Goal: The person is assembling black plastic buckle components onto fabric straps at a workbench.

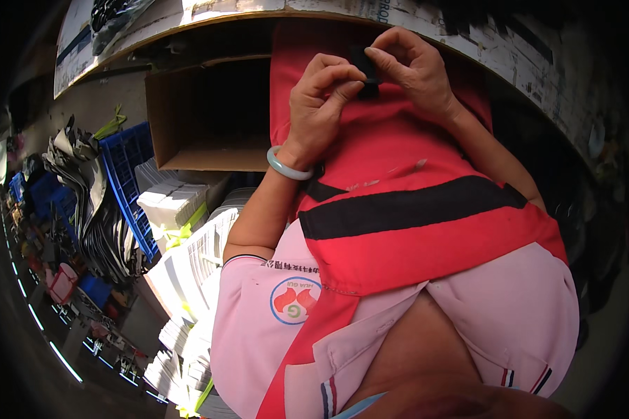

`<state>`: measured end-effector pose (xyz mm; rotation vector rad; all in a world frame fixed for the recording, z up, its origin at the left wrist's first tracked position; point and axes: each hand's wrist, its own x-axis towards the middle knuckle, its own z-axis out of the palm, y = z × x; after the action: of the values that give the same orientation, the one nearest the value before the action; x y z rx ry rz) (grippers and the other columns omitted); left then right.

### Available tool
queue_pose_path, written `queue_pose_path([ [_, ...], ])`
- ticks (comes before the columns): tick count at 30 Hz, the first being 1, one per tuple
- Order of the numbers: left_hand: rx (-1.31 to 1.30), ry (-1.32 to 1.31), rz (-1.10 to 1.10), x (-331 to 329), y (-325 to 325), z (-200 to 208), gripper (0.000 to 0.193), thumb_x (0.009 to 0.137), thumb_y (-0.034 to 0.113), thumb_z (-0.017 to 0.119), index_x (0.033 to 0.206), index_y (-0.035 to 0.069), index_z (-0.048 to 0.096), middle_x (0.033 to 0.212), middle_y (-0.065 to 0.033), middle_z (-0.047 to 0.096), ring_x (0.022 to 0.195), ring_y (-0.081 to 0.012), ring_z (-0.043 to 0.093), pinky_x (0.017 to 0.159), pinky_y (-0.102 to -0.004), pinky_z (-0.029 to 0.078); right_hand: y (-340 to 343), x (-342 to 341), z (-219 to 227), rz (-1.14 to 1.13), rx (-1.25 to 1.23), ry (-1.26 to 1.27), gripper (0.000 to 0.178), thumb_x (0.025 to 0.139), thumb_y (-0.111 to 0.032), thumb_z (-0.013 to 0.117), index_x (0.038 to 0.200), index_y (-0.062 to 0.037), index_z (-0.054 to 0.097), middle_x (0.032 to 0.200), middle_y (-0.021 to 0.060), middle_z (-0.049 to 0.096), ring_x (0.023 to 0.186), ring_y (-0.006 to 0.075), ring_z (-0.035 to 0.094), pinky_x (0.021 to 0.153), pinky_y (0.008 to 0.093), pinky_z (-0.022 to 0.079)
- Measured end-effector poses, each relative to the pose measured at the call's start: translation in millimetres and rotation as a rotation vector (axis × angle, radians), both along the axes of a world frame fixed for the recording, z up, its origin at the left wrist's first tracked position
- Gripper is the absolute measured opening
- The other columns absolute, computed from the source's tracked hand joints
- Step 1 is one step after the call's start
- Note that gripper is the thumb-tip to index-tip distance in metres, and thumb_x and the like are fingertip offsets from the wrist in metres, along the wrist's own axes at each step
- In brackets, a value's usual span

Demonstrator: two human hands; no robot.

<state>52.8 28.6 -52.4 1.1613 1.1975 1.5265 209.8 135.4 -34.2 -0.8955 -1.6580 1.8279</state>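
Note:
A small black piece, perhaps fabric or strap (363, 61), is held up between both hands over my lap, close to the edge of the worktable (461, 42). My left hand (321, 99) pinches its near side between thumb and index finger. At its upper right, my right hand (421, 75) grips it with thumb and fingertips. My fingers partly cover the piece, and its exact kind is not clear. Under the hands lies my red apron (391, 133). A pale bangle (288, 165) circles my left wrist.
An open cardboard box (203, 158) stands under the table, left of my lap. Beside it are bundled white stacked sheets (175, 202), a blue plastic crate (127, 185) and a stack of dark curved sheets (94, 195). A plastic-wrapped dark bundle (115, 24) rests on the tabletop.

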Motion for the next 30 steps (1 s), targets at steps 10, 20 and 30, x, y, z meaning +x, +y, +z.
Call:
queue_pose_path([
  [10, -0.181, 0.190, -0.115, -41.3, -34.3, 37.2, 0.013, 0.083, -0.008, 0.063, 0.095, -0.002, 0.064, 0.094, -0.0071, 0.062, 0.081, -0.0132, 0.060, 0.073, -0.0228, 0.048, -2.5, -20.8, -4.0, 0.188, -0.276, -0.059, 0.017, 0.093, -0.013, 0.061, 0.103, -0.0030, 0.051, 0.081, 0.0027, 0.062, 0.069, 0.0081, 0.060, 0.059, 0.0209, 0.052],
  [20, -0.190, 0.533, 0.215, -106.1, 28.6, 57.3, 0.028, 0.084, 0.003, 0.068, 0.112, -0.001, 0.063, 0.103, -0.0102, 0.063, 0.086, -0.0160, 0.065, 0.068, -0.0257, 0.052, 2.5, -4.8, -30.0, 0.388, -0.185, -0.235, 0.015, 0.093, -0.015, 0.058, 0.097, -0.0006, 0.061, 0.082, 0.0047, 0.064, 0.068, 0.0101, 0.060, 0.060, 0.0256, 0.052],
  [30, -0.053, 1.636, 0.521, -102.7, 242.8, 10.3, 0.064, 0.086, 0.055, 0.058, 0.132, 0.012, 0.051, 0.097, -0.0202, 0.065, 0.093, -0.0371, 0.063, 0.081, -0.0419, 0.049, 13.2, 6.3, -29.7, 0.378, -0.125, -0.244, 0.014, 0.091, -0.013, 0.059, 0.095, -0.0001, 0.062, 0.076, 0.0043, 0.064, 0.065, 0.0096, 0.059, 0.058, 0.0259, 0.050],
])
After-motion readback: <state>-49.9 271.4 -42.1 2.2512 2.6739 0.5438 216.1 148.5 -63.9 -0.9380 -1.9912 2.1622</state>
